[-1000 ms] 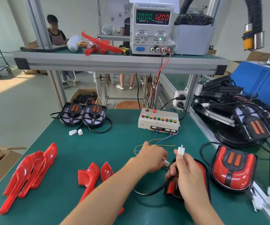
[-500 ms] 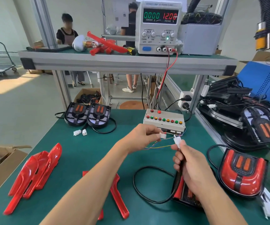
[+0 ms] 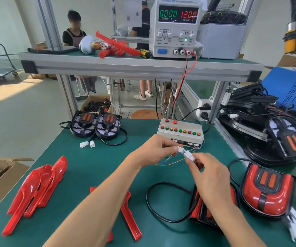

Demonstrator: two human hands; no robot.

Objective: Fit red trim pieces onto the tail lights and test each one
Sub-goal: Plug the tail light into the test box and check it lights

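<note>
The tail light (image 3: 213,209) I am working on lies on the green bench (image 3: 93,168) at lower right, mostly hidden under my right forearm; I see a black housing with red trim along its left edge. Its black cable (image 3: 154,209) loops out leftward over the bench and climbs back toward my hands. Its long axis seems to run away from me, though the arm covers too much to be sure.

My right hand (image 3: 209,168) hovers above the light, fingers curled, pinching a white connector (image 3: 190,155) at its tips. My left hand (image 3: 154,150) reaches in from the left and pinches a second white plug (image 3: 180,149); the two plugs touch end to end, lying along a line slanting down to the right. Thin coloured wires (image 3: 172,162) trail from them toward the test box (image 3: 181,134) just behind.

A finished red tail light (image 3: 266,193) sits to the right. Loose red trim pieces (image 3: 35,189) lie stacked at far left, well apart.
</note>
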